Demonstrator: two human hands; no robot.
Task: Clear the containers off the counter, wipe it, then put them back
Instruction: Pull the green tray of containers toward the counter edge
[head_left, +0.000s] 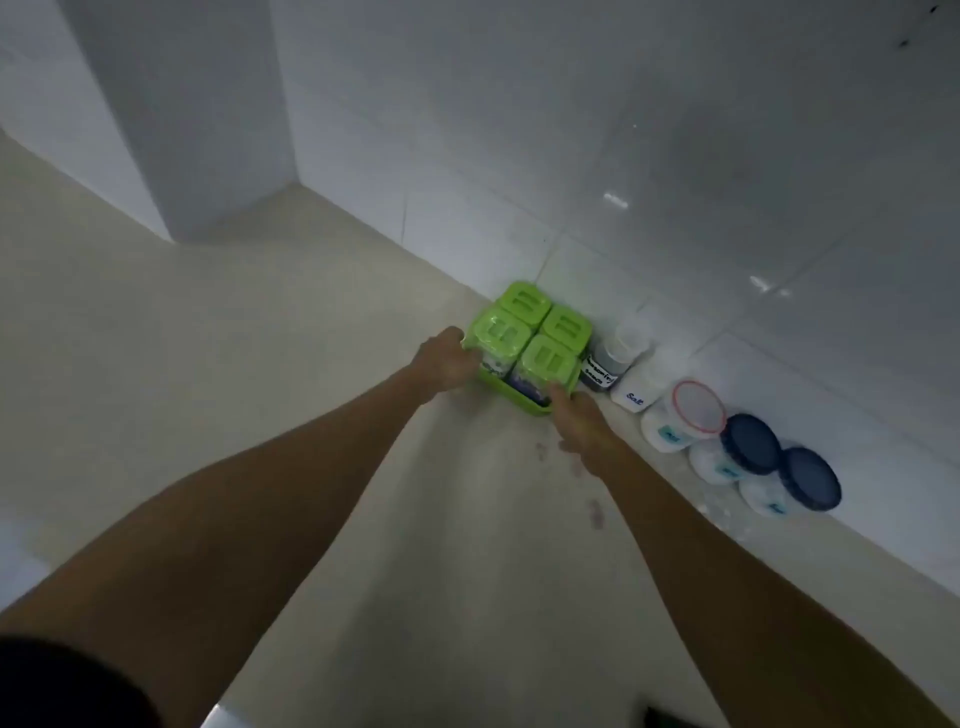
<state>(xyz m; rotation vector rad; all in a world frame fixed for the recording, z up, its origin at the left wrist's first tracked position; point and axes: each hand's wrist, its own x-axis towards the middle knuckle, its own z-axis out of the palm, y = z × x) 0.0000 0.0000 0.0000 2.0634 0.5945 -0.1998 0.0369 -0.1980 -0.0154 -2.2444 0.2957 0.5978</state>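
We see glossy white wall tiles (649, 156) with thin grout lines and small glints of reflected light. A white pillar (182, 114) juts out at the left, forming a corner. A few small reddish stains (596, 512) mark the pale surface below

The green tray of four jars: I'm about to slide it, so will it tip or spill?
The green tray probably slides flat, held by the left hand and right hand. The four green-lidded jars sit packed together, so they likely won't topple. Lids look closed.
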